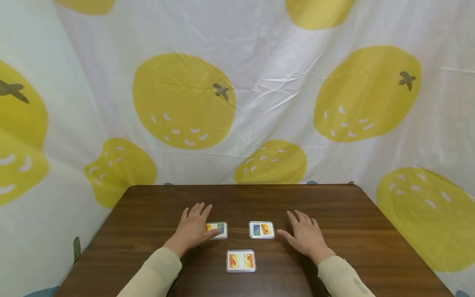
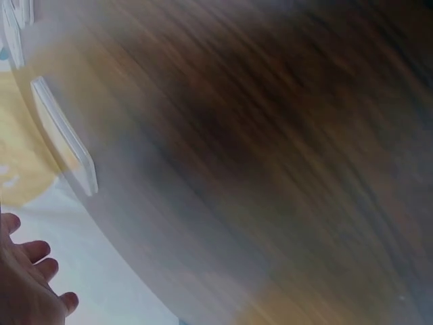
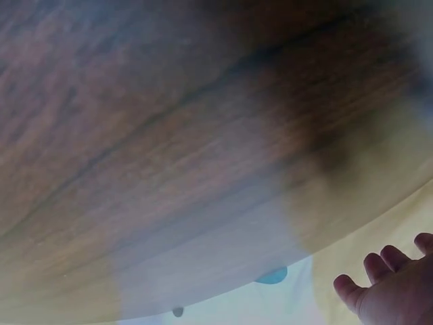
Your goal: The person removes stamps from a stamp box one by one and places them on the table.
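Three flat picture cards in clear, rounded cases lie on the table in the head view. My left hand [image 1: 193, 231] is over the left part of one card [image 1: 223, 235], fingers spread, its thumb across the picture; contact cannot be told. The blue-and-orange card [image 1: 261, 229] lies to the right, just left of my right hand [image 1: 306, 236], whose fingers are extended and hold nothing. Closer to me is the orange-and-yellow card [image 1: 241, 261], between both hands. In the wrist views, the left hand [image 2: 30, 277] and right hand [image 3: 396, 288] show only at the lower corners.
The dark brown wooden table [image 1: 282, 276] has rounded far corners. Behind it and along its sides hangs a white cloth [image 1: 259, 103] printed with yellow fruit. Cased cards also appear edge-on at the upper left of the left wrist view.
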{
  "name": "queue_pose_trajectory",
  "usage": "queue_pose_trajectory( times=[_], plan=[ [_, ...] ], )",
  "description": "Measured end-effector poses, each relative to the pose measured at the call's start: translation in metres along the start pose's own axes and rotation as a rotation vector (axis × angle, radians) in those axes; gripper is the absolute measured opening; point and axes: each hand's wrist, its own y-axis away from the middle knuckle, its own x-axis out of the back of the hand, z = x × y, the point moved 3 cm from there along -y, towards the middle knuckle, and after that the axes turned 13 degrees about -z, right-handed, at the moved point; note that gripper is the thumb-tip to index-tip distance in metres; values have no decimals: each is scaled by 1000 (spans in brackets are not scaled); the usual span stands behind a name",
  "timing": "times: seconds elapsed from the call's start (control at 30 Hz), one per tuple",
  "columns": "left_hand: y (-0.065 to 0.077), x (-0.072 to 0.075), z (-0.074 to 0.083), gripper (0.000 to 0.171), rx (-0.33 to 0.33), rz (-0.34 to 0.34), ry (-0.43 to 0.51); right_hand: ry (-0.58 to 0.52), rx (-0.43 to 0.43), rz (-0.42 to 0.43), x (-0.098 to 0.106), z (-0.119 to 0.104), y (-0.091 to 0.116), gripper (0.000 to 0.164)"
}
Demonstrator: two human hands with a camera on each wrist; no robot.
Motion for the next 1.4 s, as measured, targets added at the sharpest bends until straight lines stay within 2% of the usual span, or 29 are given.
queue_pose_trajectory(
  times=[0.27, 0.47, 0.73, 1.1, 1.23, 1.4],
  plan=[
    [-6, 0, 12, 89, -26, -18, 19, -12, 33, -22, 3, -7, -5, 80],
    [-12, -5, 23, 88, -73, -28, 77, -20, 33, -44, 0, -8, -5, 78],
    [-20, -16, 30, 89, -100, -55, 119, -15, 66, -38, -6, -12, -8, 74],
    [-27, -13, 48, 88, -168, -70, 200, -41, 90, -73, -2, -14, -14, 75],
    [-29, -15, 51, 89, -159, -99, 224, -49, 104, -83, -1, -17, -16, 73],
    [-32, -18, 56, 90, -184, -125, 279, -50, 120, -82, -1, -20, -20, 72]
  ],
)
